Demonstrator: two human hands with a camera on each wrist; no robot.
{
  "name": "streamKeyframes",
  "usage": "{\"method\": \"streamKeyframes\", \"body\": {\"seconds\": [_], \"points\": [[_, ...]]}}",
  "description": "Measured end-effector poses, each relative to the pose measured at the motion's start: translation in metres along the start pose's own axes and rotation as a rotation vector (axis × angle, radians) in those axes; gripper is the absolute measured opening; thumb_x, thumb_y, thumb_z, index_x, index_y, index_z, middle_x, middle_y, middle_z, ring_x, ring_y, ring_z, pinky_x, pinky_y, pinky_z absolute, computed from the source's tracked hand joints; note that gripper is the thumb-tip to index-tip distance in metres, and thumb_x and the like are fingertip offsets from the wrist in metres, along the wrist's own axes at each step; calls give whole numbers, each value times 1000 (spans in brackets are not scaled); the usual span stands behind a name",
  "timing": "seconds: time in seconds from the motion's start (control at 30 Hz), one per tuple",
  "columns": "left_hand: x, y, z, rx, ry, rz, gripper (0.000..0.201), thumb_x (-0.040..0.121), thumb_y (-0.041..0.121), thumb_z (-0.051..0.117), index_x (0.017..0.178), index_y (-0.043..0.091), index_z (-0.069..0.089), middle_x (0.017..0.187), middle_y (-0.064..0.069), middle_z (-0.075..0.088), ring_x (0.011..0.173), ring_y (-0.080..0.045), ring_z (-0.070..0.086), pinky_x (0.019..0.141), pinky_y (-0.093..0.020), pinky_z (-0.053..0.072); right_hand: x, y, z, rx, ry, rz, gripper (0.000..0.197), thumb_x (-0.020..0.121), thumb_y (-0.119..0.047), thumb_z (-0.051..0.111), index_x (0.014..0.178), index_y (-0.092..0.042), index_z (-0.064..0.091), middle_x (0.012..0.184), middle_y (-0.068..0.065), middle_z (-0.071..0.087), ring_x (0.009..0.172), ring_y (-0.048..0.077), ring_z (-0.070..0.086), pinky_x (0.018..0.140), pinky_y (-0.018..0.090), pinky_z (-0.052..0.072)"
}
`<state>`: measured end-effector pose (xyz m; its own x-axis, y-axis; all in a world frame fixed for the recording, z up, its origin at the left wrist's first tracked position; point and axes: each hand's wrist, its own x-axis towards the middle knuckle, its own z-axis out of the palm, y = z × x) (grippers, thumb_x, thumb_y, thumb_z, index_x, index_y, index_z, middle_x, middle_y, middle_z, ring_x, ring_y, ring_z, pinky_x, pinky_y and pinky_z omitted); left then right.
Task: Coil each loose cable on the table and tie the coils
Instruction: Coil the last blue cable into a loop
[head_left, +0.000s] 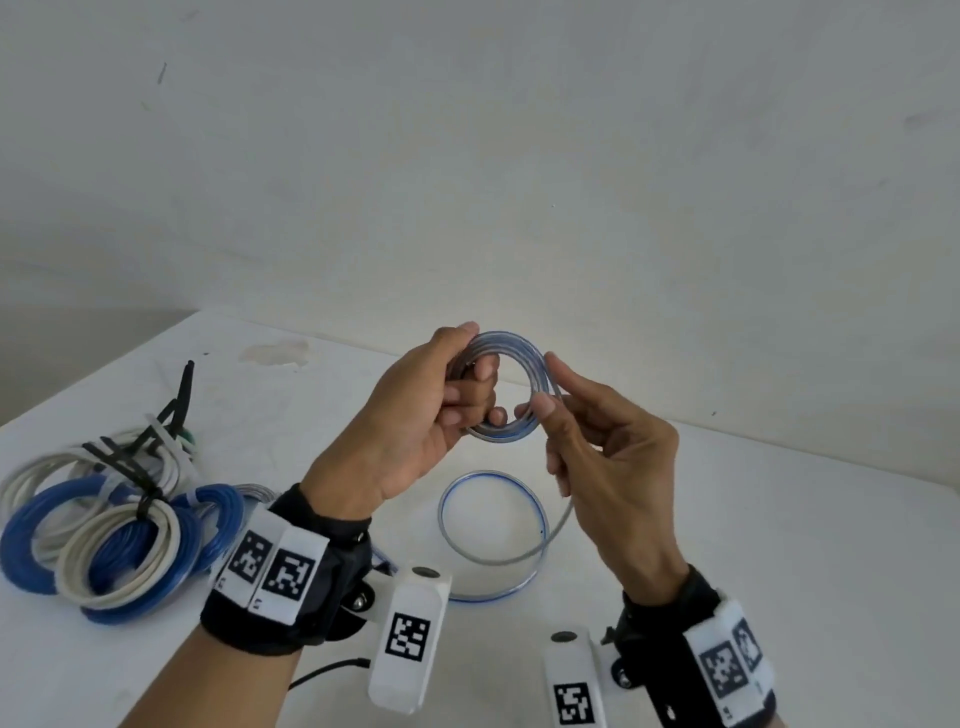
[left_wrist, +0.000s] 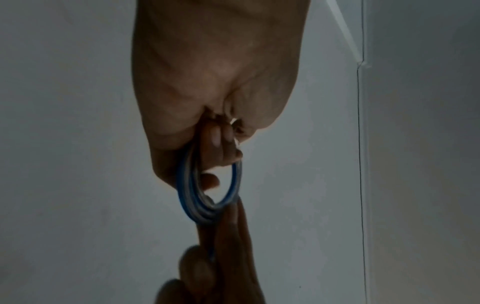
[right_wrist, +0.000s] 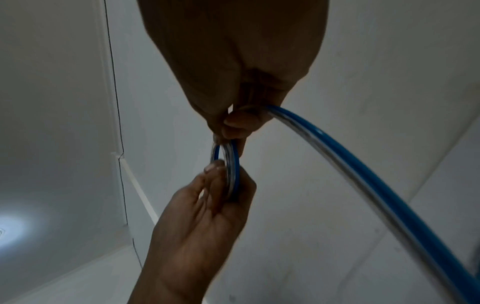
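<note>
Head camera showed both hands raised above the white table (head_left: 727, 519), working one clear cable with a blue stripe. The left hand (head_left: 415, 415) was curled round the left side of a small coil (head_left: 519, 364) of that cable, thumb on top and fingers through the ring. The right hand (head_left: 613, 457) pinched the coil's right side between thumb and forefinger, its other fingers loosely bent. From under the right hand the loose tail (head_left: 498, 540) ran down and lay in one wide loop on the table, just nearer than the hands. At the near left of the table sat a heap of finished coils (head_left: 104, 530), blue and cream, bound with black and white ties.

In the dim left wrist view the coil (left_wrist: 207, 197) appeared to have several turns, though the blur hid the count. The right wrist view showed the tail (right_wrist: 363, 176) leaving the right hand (right_wrist: 233, 61) toward the lower right.
</note>
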<state>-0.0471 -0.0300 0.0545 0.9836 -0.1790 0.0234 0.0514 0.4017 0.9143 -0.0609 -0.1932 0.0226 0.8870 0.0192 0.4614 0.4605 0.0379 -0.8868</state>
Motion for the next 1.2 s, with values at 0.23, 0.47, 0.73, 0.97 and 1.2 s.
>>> {"method": "streamKeyframes", "body": {"seconds": [0.23, 0.47, 0.73, 0.97, 1.2], "points": [[-2, -6, -7, 350, -113, -214, 60, 106, 26, 31, 54, 14, 58, 47, 0, 32, 41, -15, 25, 71, -34, 59, 10, -12, -29, -371, -357, -30, 27, 95, -18, 70, 114, -36, 76, 93, -15, 77, 74, 22, 63, 65, 46, 53], [-3, -3, -1, 335, 20, -89, 47, 107, 27, 35, 63, 14, 42, 53, 5, 26, 41, -11, 25, 68, -35, 50, 13, -12, -33, -230, -268, 17, 25, 93, -16, 69, 113, -29, 77, 84, -4, 78, 54, 16, 54, 52, 30, 50], [-2, 0, 7, -37, 93, 58, 47, 107, 27, 31, 62, 17, 39, 53, 5, 20, 46, -11, 15, 55, -27, 44, -4, -5, 5, 42, 11, 27, 33, 80, -15, 80, 111, -23, 74, 82, 2, 78, 45, 17, 60, 43, 22, 43], [-1, 1, -2, 121, 8, -38, 45, 102, 18, 28, 67, 8, 55, 51, -4, 39, 45, -20, 38, 71, -35, 57, 7, -8, -16, -14, -56, 8, 27, 79, -19, 79, 105, -25, 77, 83, 8, 77, 45, 15, 44, 48, 21, 41], [-5, -9, 0, 463, -120, -168, 47, 108, 37, 38, 73, 9, 53, 50, 4, 33, 47, -17, 34, 84, -42, 61, 12, -9, -34, -346, -324, -14, 29, 88, -11, 77, 109, -30, 78, 87, -13, 76, 52, 24, 41, 52, 28, 39]]}}
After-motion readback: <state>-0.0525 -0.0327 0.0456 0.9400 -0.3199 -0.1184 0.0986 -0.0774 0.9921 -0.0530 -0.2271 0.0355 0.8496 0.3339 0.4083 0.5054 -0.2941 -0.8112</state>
